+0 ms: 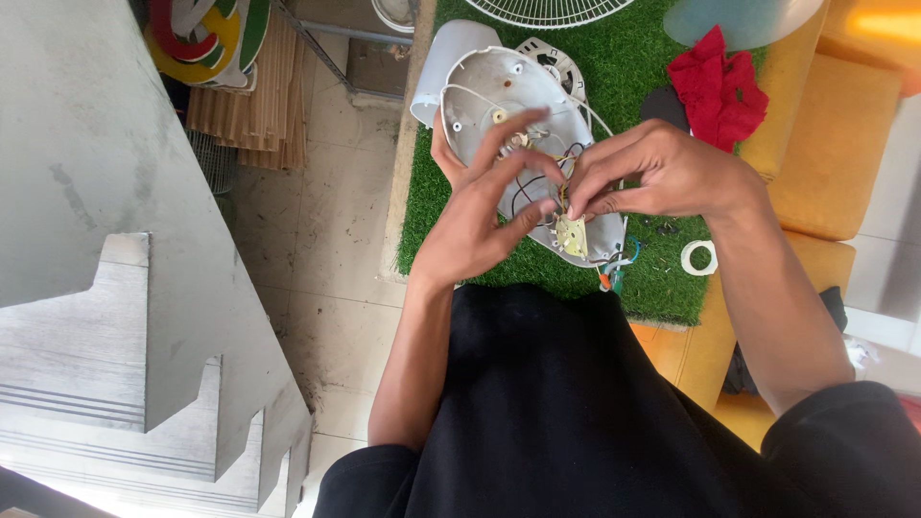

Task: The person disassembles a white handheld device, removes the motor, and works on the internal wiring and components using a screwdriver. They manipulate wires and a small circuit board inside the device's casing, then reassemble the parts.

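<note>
The white plastic fan housing [499, 91] lay open-side up over a green artificial-grass mat [633, 278], near the centre of the view, with its thin black, white and yellow wires [537, 182] exposed inside. At its 5 o'clock end sat a small cream-coloured switch block [573, 236].

The left hand [480, 216] reached up from 7 o'clock; its grip was open, the fingers spread and slightly curled over the wires, the thumb near the switch block. Another part of a hand showed at the housing's 9 o'clock rim, propping it.

The right hand [662, 173] came in from 3 o'clock. Its grip was closed, fingertips pinched on the wires just above the switch block; exactly which strand it held could not be told.

At 12 o'clock of the housing lay a white wire fan guard [547, 10]. At 2 o'clock a red cloth [720, 86] was bunched beside a pale blue translucent fan blade [739, 19]. A white tape ring [698, 257] lay on the mat at 4 o'clock, just beside the right wrist. Orange cushions [825, 134] bordered the mat at 3 o'clock. A tiled floor [317, 230] spread at 9 o'clock.
</note>
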